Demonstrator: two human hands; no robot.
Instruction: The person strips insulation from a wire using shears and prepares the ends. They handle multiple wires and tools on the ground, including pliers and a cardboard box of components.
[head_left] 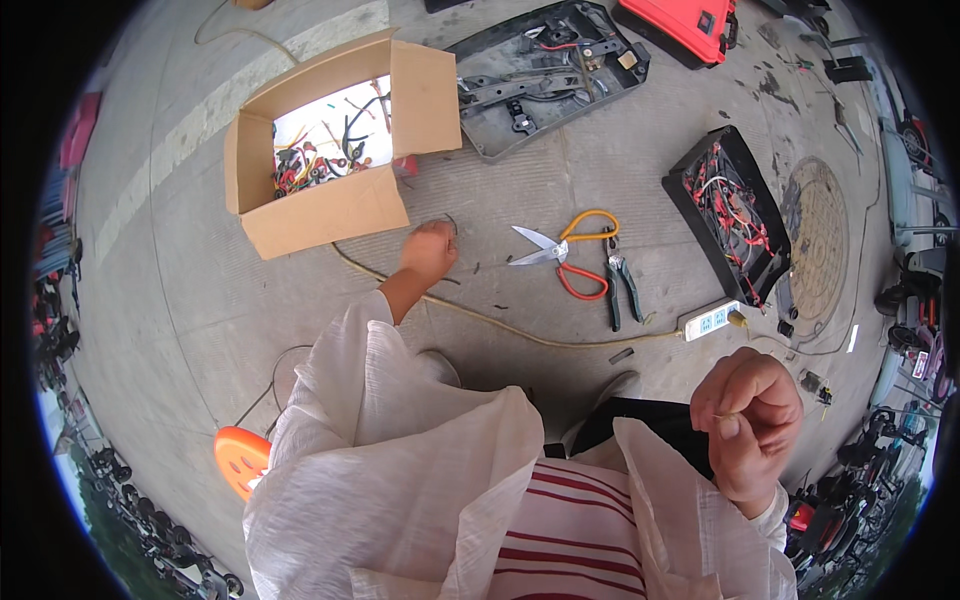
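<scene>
The left hand (430, 250) reaches down, fingers closed around a thin dark wire (450, 222) just beyond the knuckles. The right hand (748, 420) pinches something tiny between thumb and forefinger; orange-handled scissors (565, 255) lie beside the left fingers.

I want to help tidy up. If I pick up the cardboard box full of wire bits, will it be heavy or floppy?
The cardboard box probably feels fairly light, since only loose wire scraps cover its bottom. Its flaps stand open, so the walls may bend if gripped by one side. The scraps would likely slide and spill if it tips.
</scene>
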